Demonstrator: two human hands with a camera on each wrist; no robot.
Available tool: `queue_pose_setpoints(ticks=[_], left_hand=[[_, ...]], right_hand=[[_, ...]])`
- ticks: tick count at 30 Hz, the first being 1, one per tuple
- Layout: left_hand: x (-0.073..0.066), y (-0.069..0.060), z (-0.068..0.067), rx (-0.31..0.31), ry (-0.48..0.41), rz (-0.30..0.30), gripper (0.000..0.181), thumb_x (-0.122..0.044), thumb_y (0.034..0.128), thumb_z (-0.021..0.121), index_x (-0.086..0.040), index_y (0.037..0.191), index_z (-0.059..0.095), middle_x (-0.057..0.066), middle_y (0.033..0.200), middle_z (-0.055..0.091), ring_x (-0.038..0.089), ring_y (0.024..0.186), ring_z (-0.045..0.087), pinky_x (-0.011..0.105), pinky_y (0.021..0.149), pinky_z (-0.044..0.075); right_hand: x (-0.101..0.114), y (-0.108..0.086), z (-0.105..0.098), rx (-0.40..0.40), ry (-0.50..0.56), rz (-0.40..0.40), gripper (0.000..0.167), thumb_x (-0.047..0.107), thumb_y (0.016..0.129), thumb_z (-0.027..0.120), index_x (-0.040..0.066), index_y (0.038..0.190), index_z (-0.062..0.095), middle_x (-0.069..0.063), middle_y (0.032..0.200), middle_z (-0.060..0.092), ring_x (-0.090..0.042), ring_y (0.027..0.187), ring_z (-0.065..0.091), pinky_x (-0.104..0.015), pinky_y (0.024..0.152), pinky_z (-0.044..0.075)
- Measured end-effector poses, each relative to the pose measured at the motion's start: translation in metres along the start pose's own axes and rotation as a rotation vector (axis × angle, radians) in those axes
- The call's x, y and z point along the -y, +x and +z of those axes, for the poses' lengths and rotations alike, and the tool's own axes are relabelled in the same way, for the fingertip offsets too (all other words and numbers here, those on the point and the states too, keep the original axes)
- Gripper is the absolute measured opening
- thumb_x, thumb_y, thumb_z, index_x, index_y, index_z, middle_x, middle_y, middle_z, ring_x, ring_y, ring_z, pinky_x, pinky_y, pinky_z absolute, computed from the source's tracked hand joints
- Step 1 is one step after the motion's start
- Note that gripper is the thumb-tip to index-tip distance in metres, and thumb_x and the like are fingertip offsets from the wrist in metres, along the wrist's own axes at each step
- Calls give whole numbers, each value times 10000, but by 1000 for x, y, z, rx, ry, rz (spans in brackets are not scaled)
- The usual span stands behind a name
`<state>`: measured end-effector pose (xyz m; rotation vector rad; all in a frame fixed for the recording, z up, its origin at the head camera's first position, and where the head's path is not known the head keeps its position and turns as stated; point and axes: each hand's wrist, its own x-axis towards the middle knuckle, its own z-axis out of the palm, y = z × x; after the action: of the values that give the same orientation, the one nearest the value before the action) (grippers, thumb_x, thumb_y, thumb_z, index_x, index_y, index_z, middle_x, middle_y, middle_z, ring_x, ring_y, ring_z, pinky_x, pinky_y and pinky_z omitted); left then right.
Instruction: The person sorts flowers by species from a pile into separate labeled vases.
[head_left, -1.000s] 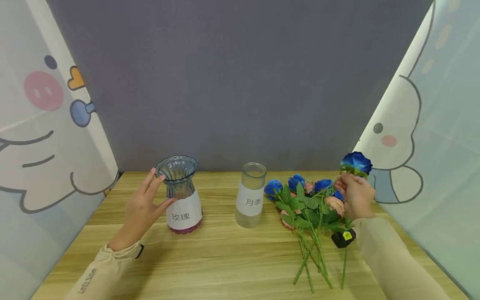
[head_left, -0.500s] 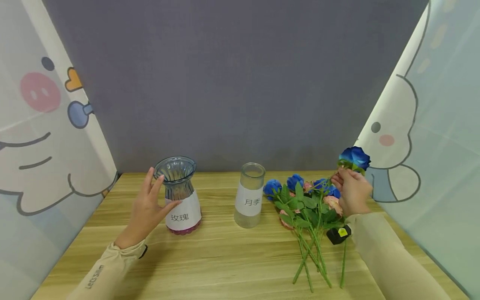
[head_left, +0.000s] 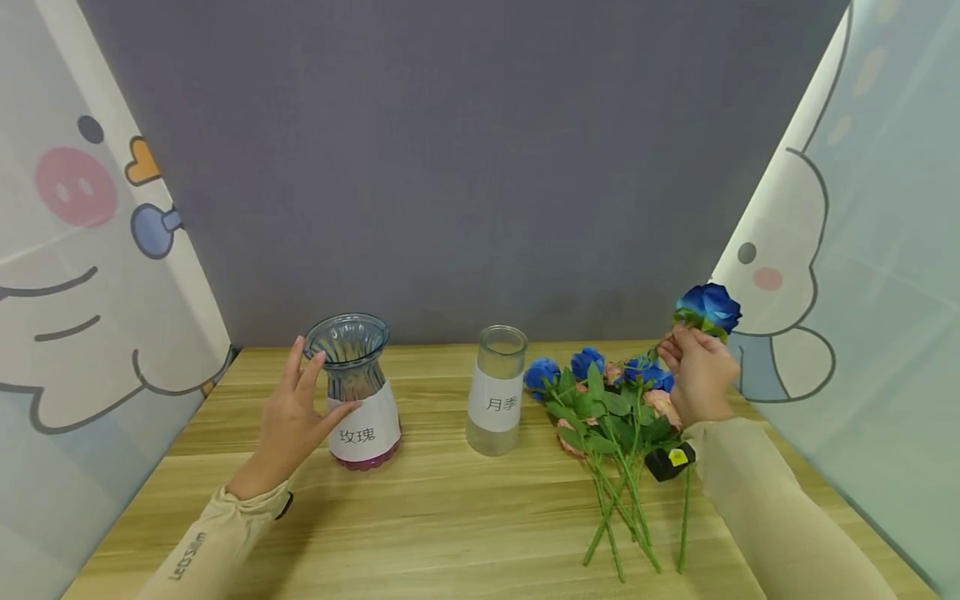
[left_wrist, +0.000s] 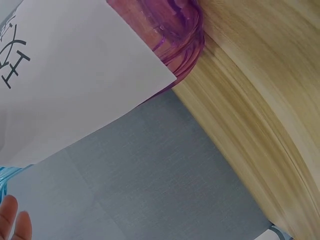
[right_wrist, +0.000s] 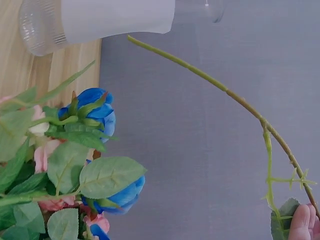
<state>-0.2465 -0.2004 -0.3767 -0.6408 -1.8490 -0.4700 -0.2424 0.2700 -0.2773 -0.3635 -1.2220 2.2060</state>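
Note:
My right hand pinches the stem of a blue rose just under its bloom, raised at the back right of the table. In the right wrist view the thin stem reaches away from the fingertips. My left hand is beside a flared blue glass vase with a purple base and a white label. Its fingers are extended near the rim and the thumb lies in front of the label; contact is unclear. Left wrist view: the vase's purple base and two fingertips.
A clear glass vase with a white label stands mid-table. To its right lies a pile of blue roses and pink flowers, their green stems pointing to the front. A grey wall closes off the back.
My right hand has risen slightly with the blue rose. My left hand has shifted a little toward the flared vase, its thumb further across the label. The head view has turned slightly.

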Motion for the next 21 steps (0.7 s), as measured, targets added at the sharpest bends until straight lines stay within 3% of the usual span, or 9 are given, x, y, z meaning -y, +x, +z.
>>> queue_pose_setpoints(ticks=[7, 16, 21], left_hand=[[-1, 1, -3, 19, 4, -25, 688, -604, 915, 454, -15, 1267, 398, 374, 1357, 379, 433, 733, 561, 531, 523, 449], [-2, 2, -3, 26, 10, -26, 700, -617, 903, 466, -14, 1255, 413, 381, 1341, 391, 463, 702, 575, 470, 436, 414], [-2, 2, -3, 32, 12, -24, 701, -620, 905, 460, -16, 1257, 410, 382, 1347, 386, 371, 643, 557, 432, 415, 393]], right_hand=[[-2, -1, 4, -38, 55, 6, 59, 11, 917, 607, -27, 961, 604, -99, 751, 618, -151, 593, 586, -230, 556, 530], [-4, -2, 11, -85, 144, 34, 41, -12, 913, 604, -12, 872, 607, -88, 668, 594, -162, 549, 572, -247, 519, 523], [-4, -4, 11, -95, 159, 117, 37, 33, 936, 588, 0, 925, 598, -68, 725, 576, -158, 622, 552, -240, 548, 518]])
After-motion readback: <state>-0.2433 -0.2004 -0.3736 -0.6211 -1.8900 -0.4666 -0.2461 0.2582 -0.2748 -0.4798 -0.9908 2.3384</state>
